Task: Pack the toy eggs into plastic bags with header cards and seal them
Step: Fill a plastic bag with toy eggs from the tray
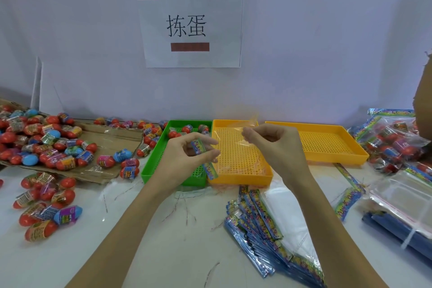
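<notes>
A stack of header cards lies nearest on the tabletop. Above it, the left hand pinches a plastic bag by its header card; the right hand pinches the bag's clear edge, over the yellow tray. Toy eggs lie piled far left.
</notes>
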The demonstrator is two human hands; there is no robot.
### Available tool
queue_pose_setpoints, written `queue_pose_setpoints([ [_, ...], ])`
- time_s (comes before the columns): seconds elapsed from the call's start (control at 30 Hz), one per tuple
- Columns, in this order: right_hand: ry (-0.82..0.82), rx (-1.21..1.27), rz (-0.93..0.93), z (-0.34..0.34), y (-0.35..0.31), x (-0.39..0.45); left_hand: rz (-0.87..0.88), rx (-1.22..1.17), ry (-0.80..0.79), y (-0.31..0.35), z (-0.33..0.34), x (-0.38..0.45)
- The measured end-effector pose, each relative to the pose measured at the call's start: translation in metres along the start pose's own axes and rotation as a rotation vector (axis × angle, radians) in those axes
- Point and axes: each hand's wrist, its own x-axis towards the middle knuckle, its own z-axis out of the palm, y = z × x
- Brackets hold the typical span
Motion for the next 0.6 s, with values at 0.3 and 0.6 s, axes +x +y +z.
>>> queue_pose_setpoints([
  [0.3, -0.163, 0.195, 0.084, 0.01, 0.002, -0.001, 0.049, 0.115, 0.023, -0.001, -0.001, 0.001],
  [0.6, -0.216, 0.139, 0.118, 0.006, 0.009, 0.0, -0.056, -0.12, -0.012, 0.001, -0.001, 0.001],
])
